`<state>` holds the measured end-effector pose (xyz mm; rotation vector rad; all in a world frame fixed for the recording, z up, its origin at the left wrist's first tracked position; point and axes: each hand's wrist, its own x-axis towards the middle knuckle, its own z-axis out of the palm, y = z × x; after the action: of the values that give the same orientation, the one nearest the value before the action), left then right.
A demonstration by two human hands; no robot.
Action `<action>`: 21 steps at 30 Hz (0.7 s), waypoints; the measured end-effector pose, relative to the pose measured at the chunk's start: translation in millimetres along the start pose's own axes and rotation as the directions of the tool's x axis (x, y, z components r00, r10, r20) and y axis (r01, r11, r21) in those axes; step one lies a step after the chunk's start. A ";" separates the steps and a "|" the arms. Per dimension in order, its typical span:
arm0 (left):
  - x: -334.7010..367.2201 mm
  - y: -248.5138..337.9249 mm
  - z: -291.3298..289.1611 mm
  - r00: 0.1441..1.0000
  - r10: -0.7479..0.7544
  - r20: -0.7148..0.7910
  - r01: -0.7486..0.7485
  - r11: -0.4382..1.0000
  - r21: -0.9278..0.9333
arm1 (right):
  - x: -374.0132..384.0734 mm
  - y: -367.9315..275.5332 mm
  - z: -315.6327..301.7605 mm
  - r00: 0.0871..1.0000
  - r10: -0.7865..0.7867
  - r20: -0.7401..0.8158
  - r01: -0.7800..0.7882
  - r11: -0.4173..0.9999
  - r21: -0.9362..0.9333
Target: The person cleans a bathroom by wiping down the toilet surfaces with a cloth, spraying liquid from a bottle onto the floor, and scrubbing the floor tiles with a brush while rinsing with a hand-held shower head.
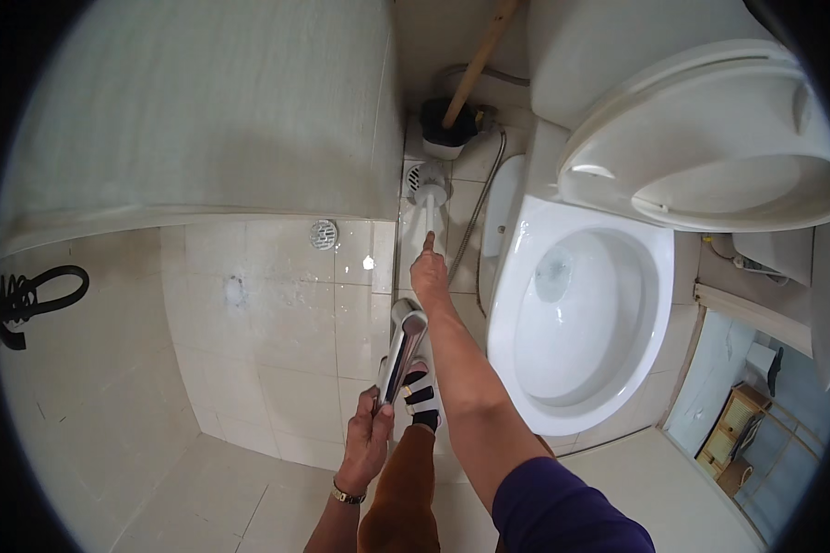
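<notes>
My right hand (pixel 431 274) is closed around the handle of a white toilet brush (pixel 430 195), its forefinger stretched along the handle. The brush's bristle head rests on the tiled floor, right beside a round floor drain (pixel 413 179). In my left hand (pixel 367 435) is a chrome and white handheld shower head (pixel 403 348), held by its lower end and tilted up toward the right wrist. I cannot make out any water coming from it. To the right of my right forearm stands a white toilet (pixel 504 359) with its lid and seat (pixel 609 198) raised.
Behind the brush stands a small bin (pixel 443 150) with a black liner and a wooden pole (pixel 480 64). A thin metal hose (pixel 475 217) runs beside the toilet. Another drain (pixel 324 234) lies in wet tiles at left. A black coiled hose (pixel 41 293) hangs far left.
</notes>
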<state>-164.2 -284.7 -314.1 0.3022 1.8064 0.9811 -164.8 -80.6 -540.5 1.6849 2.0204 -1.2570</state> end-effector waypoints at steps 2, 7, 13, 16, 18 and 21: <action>11.2 -3.5 3.0 0.999 -0.046 0.004 0.046 0.999 -0.018 | 0.8 18.0 20.0 0.999 0.034 0.014 -0.034 0.999 0.015; -0.5 -19.3 -2.1 0.998 -0.059 0.030 0.061 0.995 -0.073 | -77.7 55.8 58.9 0.997 0.059 0.047 -0.056 0.997 -0.049; 13.3 -11.0 0.2 1.000 0.031 -0.004 -0.030 0.998 0.061 | 14.7 15.6 3.6 0.956 0.188 -0.225 -0.057 0.872 0.487; 32.0 -10.0 -6.0 1.000 0.005 -0.014 -0.003 0.990 0.140 | 39.7 0.0 4.9 0.938 0.210 -0.276 -0.082 0.908 0.412; 33.9 -10.9 -5.9 0.999 -0.015 -0.036 0.019 0.994 0.106 | 11.6 19.0 38.0 0.941 0.093 -0.326 0.032 0.933 0.359; 28.4 -19.4 -10.1 0.998 -0.055 -0.035 0.056 0.998 0.020 | -80.5 37.2 97.8 0.998 0.062 -0.019 -0.055 0.963 0.263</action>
<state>-181.4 -284.9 -345.6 0.2485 1.8476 0.9338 -139.3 -207.8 -565.0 1.8698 1.8696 -1.5469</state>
